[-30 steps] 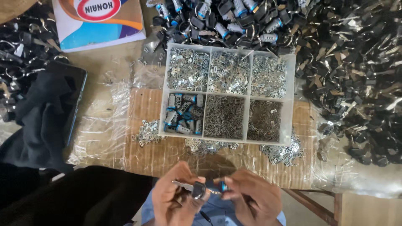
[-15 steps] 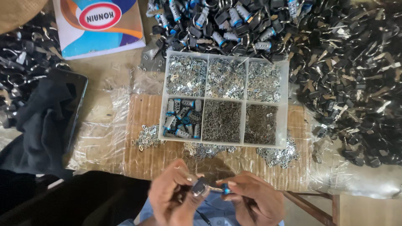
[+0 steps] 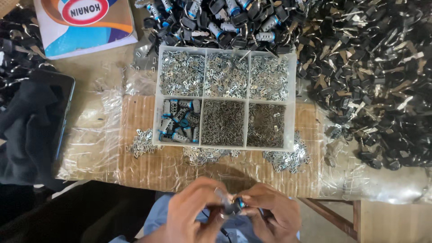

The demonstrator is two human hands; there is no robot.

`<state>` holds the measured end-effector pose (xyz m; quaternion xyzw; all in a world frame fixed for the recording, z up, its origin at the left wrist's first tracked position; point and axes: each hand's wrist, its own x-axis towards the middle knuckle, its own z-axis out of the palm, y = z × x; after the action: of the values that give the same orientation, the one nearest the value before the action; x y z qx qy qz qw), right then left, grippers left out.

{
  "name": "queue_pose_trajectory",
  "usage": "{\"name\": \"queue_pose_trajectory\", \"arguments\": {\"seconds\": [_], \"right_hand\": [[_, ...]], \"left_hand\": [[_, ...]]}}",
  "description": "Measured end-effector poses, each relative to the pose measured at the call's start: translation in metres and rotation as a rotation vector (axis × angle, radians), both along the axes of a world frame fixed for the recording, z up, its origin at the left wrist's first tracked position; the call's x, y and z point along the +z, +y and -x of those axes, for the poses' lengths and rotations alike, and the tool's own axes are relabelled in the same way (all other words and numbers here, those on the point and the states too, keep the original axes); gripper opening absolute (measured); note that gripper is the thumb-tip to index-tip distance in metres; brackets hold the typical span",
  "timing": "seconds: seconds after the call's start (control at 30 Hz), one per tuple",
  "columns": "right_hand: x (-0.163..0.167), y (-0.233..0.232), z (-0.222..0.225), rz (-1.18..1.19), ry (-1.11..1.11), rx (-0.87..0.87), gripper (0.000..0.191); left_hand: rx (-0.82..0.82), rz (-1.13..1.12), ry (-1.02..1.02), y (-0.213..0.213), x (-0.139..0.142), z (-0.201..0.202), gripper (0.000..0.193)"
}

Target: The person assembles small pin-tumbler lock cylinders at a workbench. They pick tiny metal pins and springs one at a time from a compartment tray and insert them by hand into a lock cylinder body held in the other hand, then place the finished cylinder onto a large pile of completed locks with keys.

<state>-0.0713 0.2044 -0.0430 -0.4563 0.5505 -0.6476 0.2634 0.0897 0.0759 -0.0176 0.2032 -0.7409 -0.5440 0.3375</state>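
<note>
Left hand [image 3: 198, 211] and right hand [image 3: 270, 216] both pinch a small lock part [image 3: 231, 207] off the counter [image 3: 135, 171] edge; a slip could likely drop it floorward.

Both wrists cut off at bottom edge; small part [image 3: 233, 206] betw. fingertips blurred, mostly hidden.

compartment tray [image 3: 292, 96] on table, keys [image 3: 373, 76] right
</note>
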Motion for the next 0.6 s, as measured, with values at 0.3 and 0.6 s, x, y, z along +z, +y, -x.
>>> {"name": "queue_pose_trajectory", "arguments": {"seconds": [0.3,0.6], "right_hand": [[-0.005,0.001,-0.008,-0.077,0.234,-0.051,0.021],[-0.009,0.005,-0.003,-0.117,0.165,-0.124,0.017]], "left_hand": [[0.131,-0.764,0.0,0.031,-0.007,0.003,0.023],[0.065,-0.425,0.048,0.011,-0.009,-0.011,0.02]]}}
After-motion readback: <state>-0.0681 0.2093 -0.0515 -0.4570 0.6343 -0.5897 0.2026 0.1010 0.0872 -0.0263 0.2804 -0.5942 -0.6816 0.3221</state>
